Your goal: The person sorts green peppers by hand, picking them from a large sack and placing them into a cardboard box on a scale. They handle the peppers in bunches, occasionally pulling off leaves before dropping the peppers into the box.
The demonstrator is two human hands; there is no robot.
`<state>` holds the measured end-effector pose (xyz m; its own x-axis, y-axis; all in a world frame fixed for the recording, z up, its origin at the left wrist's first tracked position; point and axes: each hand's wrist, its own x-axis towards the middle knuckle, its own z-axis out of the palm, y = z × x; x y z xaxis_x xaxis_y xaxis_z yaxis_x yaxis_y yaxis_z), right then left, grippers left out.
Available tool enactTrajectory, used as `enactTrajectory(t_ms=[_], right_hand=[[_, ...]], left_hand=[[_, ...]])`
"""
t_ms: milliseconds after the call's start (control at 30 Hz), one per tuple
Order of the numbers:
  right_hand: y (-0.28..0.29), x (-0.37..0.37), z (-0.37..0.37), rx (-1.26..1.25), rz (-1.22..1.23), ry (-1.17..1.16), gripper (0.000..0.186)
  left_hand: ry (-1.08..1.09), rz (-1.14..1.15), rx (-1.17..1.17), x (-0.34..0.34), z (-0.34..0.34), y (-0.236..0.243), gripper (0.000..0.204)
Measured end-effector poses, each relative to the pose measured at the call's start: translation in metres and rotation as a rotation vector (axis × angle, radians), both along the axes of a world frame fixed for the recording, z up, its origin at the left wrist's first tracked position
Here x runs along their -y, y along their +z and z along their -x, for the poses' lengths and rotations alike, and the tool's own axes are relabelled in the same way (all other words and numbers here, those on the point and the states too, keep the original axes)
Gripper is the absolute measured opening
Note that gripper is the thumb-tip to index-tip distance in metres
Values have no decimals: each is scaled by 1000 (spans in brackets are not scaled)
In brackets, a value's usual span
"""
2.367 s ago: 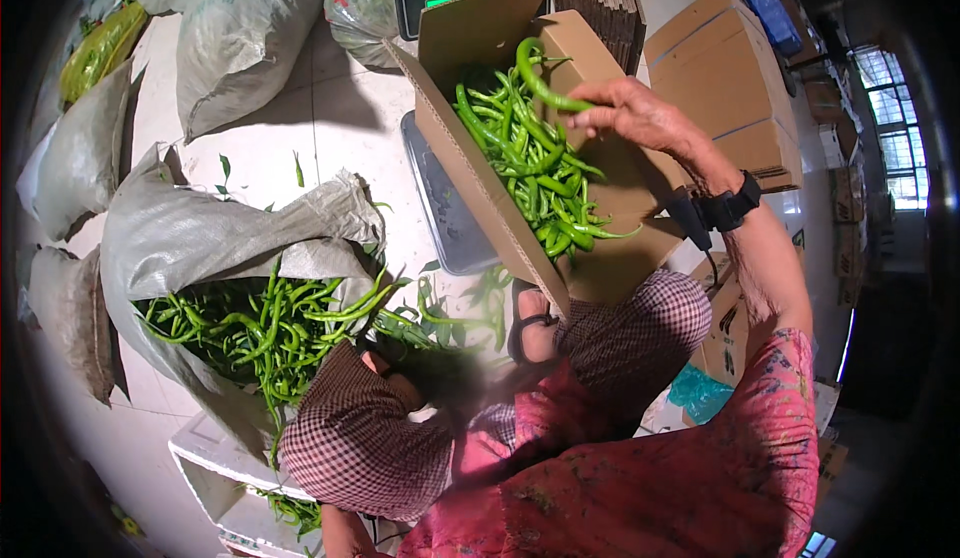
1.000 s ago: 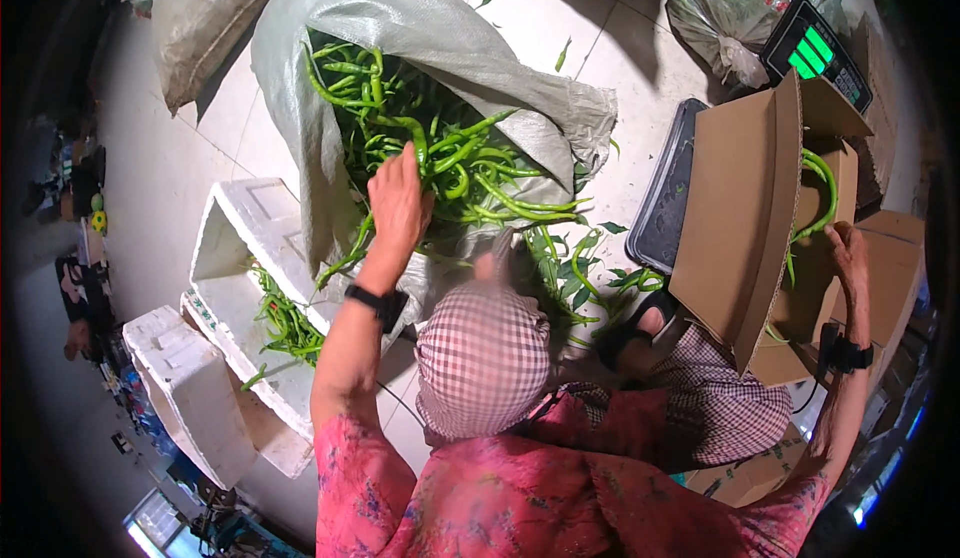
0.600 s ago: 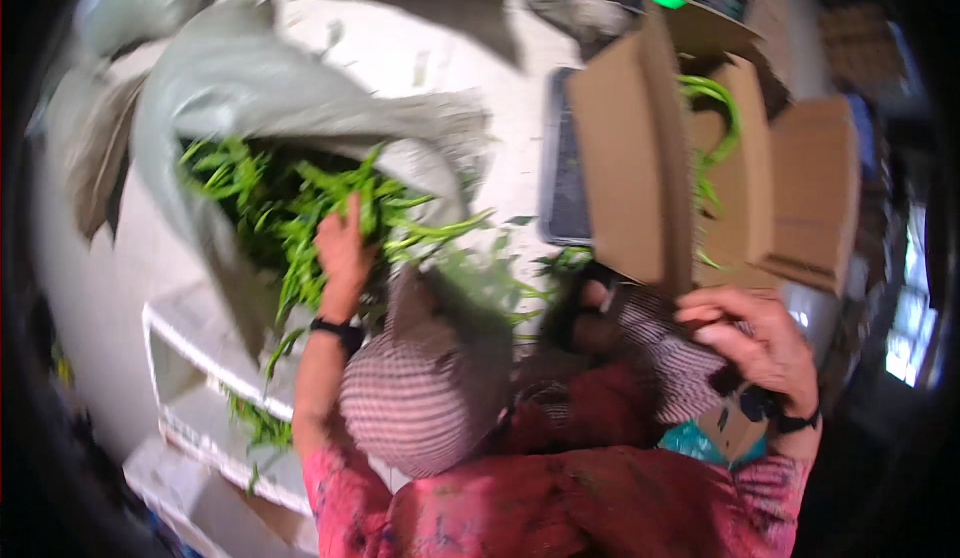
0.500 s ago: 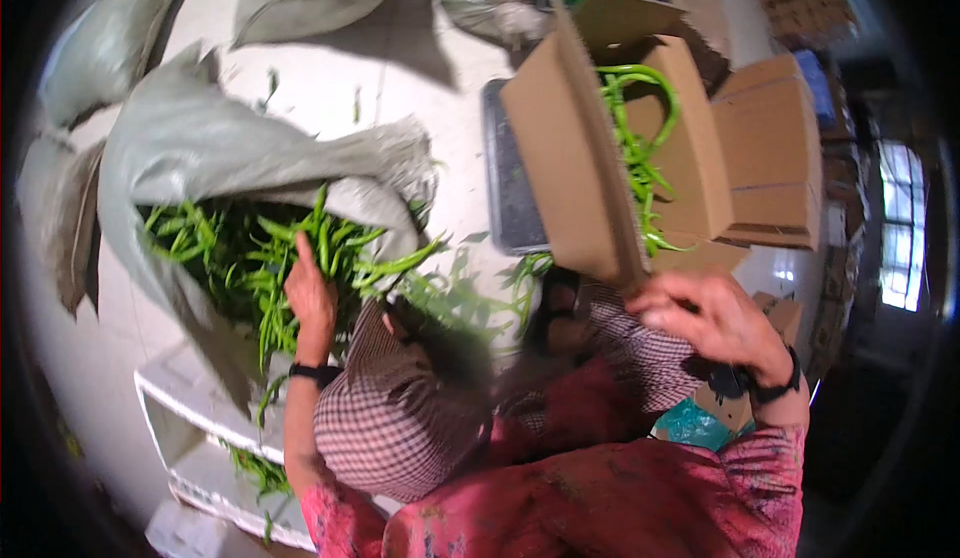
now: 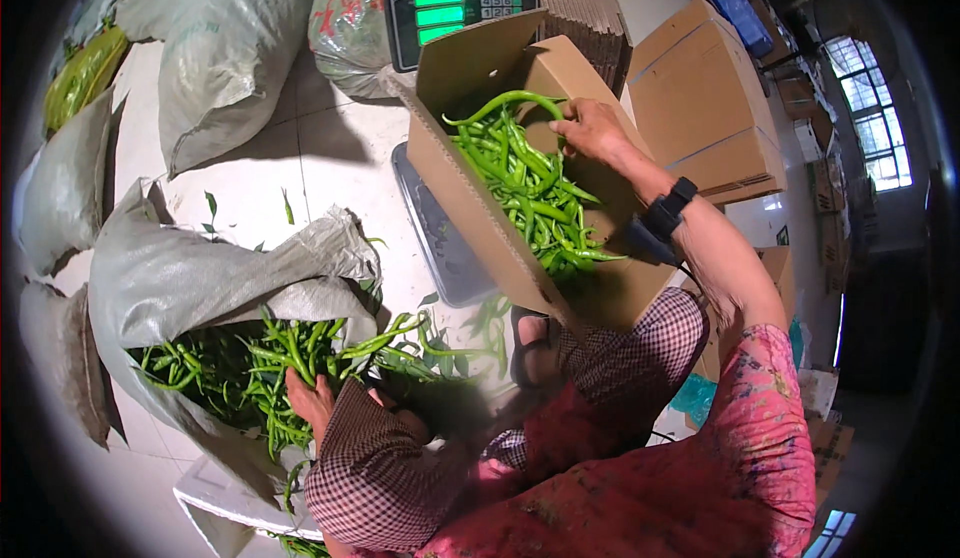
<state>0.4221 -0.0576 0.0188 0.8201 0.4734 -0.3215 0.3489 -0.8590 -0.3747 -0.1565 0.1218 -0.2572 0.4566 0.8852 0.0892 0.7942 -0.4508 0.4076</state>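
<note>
Over the cardboard box [image 5: 480, 213], my right hand [image 5: 598, 138] pinches the end of a long green chili pepper [image 5: 500, 101]. The pepper arches above a heap of green chili peppers [image 5: 525, 178] inside the box. My left hand [image 5: 312, 400] is at the mouth of a pale woven sack [image 5: 190, 283], touching the loose green chili peppers [image 5: 265, 358] that spill from it. Its fingertips are partly hidden among them, so I cannot make out whether they grip any. The box sits tilted on the dark platform [image 5: 440, 238] of a scale.
The scale's display [image 5: 455, 13] glows green behind the box. Full woven sacks [image 5: 235, 78] stand at the far left. Flattened cartons [image 5: 700, 108] are stacked at the right, and a white foam box [image 5: 225, 498] lies near left. Leaves and stray peppers litter the pale floor.
My right hand has moved from the box's near edge up to its far right side and now holds a long chili pepper. My left hand stays at the sack. The view has shifted.
</note>
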Motion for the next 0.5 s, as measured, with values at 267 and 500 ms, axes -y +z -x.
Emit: enactTrajectory(t_ms=[267,500], right_hand=[[-4,-9,23,365,189,248,34],[-55,5,-24,181,102,177,32]], left_hand=[[112,98,121,9,3,7,60],[207,413,95,23,-16,27,59]])
